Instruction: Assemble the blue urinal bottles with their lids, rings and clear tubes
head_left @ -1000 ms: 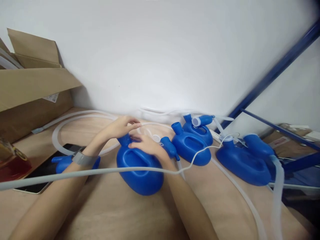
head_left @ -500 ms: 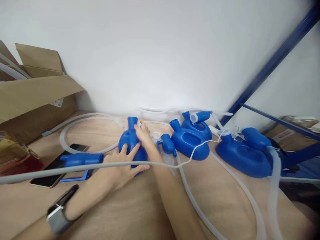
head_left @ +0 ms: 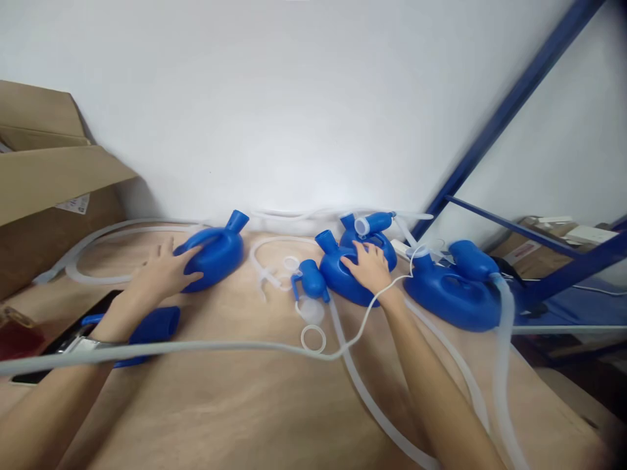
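Observation:
On the left, a blue urinal bottle (head_left: 218, 258) lies with its neck pointing up and right. My left hand (head_left: 161, 271) is at its rear end, thumb and index finger against the plastic, the other fingers spread. A second blue urinal bottle (head_left: 337, 277) lies in the middle. My right hand (head_left: 369, 267) reaches over its handle side with thumb and fingers apart, covering part of it; firm contact cannot be made out. Between the two bottles is a small blue funnel piece (head_left: 312, 279) with a clear cap and tube. Another blue funnel piece (head_left: 154, 326) lies beside my left wrist.
More blue bottles stand at the back and right, one being a large bottle (head_left: 448, 297) with a thick clear hose (head_left: 504, 365). A white cable (head_left: 220, 346) crosses in front. A cardboard box (head_left: 59, 176), phone (head_left: 53, 352), white ring (head_left: 313, 339) and blue rack (head_left: 494, 130) surround the table.
The left bottle has been turned and shifted left, away from the middle. My right hand has left it and moved right to the middle bottle. The view has swung slightly right.

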Tool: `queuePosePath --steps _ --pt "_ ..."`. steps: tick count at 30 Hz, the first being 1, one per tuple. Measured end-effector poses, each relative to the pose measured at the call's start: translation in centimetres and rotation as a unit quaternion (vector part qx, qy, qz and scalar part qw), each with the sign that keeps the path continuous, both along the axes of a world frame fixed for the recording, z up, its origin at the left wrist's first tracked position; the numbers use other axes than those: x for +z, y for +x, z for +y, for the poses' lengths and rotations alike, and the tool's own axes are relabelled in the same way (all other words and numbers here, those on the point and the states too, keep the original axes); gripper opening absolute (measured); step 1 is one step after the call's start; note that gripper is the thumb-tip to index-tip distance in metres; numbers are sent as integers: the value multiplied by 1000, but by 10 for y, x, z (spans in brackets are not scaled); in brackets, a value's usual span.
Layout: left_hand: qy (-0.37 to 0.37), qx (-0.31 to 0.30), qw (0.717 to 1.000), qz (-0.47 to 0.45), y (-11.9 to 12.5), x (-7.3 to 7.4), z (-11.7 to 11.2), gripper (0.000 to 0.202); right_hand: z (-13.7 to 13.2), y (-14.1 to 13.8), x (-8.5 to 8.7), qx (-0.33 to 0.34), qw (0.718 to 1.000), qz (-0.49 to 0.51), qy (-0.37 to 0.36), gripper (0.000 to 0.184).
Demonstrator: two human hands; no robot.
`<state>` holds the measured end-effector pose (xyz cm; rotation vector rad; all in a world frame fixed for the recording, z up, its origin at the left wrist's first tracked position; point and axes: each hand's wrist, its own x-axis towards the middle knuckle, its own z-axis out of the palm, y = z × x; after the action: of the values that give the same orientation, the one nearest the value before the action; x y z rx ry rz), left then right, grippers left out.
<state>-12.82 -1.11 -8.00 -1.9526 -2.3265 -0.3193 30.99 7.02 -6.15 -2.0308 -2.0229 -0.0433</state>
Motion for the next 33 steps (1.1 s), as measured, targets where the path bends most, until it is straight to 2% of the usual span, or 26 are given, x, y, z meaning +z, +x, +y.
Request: queuePosePath --steps 3,6,8,10,12,14,17,19,22,26,28,31,33 --pt "22 65 995 69 11 9 -6 54 3 17 -7 -38 997 -27 -55 72" --pt "45 43 992 109 32 12 -5 44 -2 21 -13 -11 998 -47 -50 73" --pt "57 -1 990 129 49 10 0 42 -9 15 -16 11 998 -60 -20 77" --pt "61 -74 989 111 69 7 6 43 -16 3 -15 50 997 -51 16 76" --pt "63 -162 984 47 91 4 10 50 -22 -13 -12 105 994 -30 30 67" --pt "70 -230 970 -25 115 2 13 60 -28 -30 -7 150 989 10 5 66" --pt "80 -298 948 -82 148 -1 16 65 -29 -46 -1 177 980 91 -23 72" --pt "78 -327 936 -105 166 -4 21 67 -18 -46 1 168 979 117 10 67" --pt "45 -353 927 -118 184 -10 32 69 16 -21 4 93 984 100 118 55" --pt "41 -348 927 -130 196 -10 43 72 75 39 7 24 982 51 182 72" --pt "61 -341 929 -133 203 0 47 67 98 66 6 28 984 -9 177 81" --pt "75 -344 925 -139 224 24 59 56 116 91 1 38 989 -23 139 73" --pt "66 -354 922 -138 246 41 78 52 118 96 -2 55 987 -24 147 66"
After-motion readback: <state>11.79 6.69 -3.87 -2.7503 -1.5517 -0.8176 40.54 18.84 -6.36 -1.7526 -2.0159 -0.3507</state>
